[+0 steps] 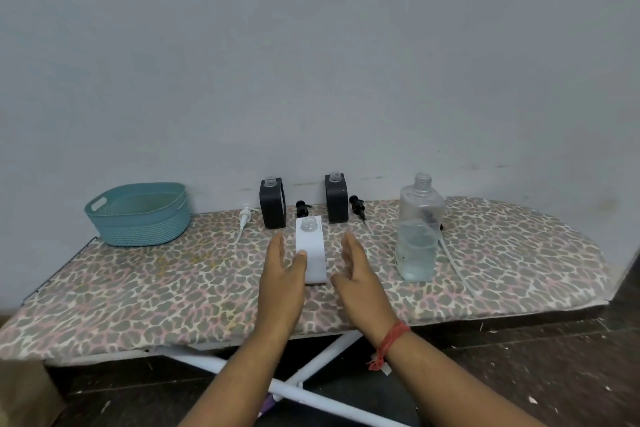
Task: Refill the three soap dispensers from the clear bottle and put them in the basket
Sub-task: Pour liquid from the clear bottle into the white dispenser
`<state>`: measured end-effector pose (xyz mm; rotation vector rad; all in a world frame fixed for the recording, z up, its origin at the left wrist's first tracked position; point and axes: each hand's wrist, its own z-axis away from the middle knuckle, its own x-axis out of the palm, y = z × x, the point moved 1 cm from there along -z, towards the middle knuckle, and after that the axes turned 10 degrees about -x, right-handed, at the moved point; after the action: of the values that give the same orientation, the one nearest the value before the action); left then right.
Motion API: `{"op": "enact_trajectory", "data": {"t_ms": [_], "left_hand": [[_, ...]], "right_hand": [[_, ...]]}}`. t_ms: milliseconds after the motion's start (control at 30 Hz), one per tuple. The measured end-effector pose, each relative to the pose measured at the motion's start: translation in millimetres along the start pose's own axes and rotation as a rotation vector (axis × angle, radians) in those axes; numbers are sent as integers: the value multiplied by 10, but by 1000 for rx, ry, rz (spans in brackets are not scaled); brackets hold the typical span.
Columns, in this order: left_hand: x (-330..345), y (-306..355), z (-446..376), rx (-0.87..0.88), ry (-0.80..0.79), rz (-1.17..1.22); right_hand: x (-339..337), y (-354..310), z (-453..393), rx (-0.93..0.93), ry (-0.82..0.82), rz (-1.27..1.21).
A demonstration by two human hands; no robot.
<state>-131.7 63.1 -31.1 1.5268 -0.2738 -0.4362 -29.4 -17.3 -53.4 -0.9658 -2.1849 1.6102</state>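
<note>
fingers (277,246) straight, both hands holding nothing | white dispenser (310,250) upright, uncapped, between them

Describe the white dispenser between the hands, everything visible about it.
The white rectangular soap dispenser looks like matte plastic, with a clear threaded neck on top, open with no pump fitted. It stands upright on the leopard-print ironing board, in front of two black dispensers. The left hand rests its thumb against the lower left face; the right hand is open beside it, apparently not touching. Whether it holds any liquid cannot be seen.
</note>
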Motion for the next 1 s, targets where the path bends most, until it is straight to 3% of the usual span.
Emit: {"op": "enact_trajectory", "data": {"t_ms": [100, 233, 400, 500, 633, 800, 1000], "left_hand": [[49, 96, 124, 162, 13, -77], [300, 224, 240, 301, -116, -234], [691, 265, 238, 223, -294, -269], [967, 254, 170, 88, -400, -242], [1218, 232, 97, 3, -466, -220], [1291, 120, 111, -8, -511, -268], [1158, 81, 121, 73, -520, -327]], "right_hand": [[-201, -58, 78, -93, 183, 10], [-565, -76, 103, -226, 415, 104], [-916, 71, 20, -196, 570, 302], [-1089, 288, -77, -119, 562, 454], [-1179, 448, -213, -57, 450, 423], [-1145, 429, -335, -66, 421, 332], [-1095, 438, -389, -68, 497, 303]]}}
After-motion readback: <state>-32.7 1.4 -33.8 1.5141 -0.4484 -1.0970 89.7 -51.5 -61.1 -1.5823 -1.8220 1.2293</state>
